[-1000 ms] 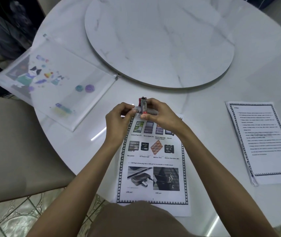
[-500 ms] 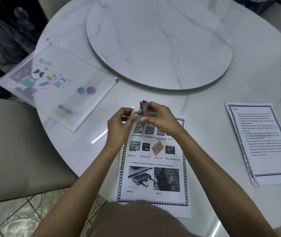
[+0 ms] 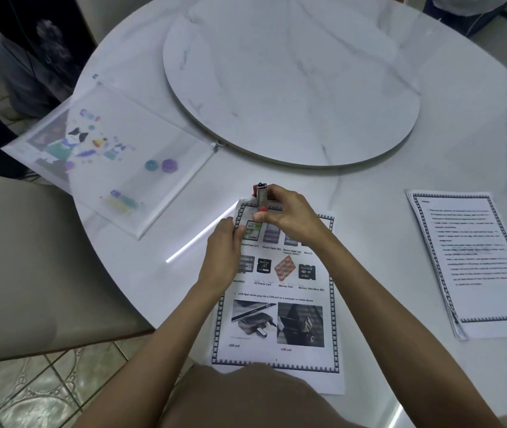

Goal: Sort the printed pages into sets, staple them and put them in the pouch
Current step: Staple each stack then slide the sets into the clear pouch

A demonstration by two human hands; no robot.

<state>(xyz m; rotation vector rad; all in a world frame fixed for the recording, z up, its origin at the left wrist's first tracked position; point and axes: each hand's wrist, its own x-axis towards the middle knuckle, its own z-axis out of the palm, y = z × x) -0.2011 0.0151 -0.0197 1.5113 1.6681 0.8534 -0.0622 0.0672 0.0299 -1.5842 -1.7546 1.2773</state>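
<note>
The right hand grips a small red and silver stapler at the top left corner of the picture pages, which lie on the white marble desk. The left hand pinches the left edge of those pages just below that corner. A text stack lies well apart to the right. A clear zip pouch with cartoon prints lies to the left, beside the round turntable.
</note>
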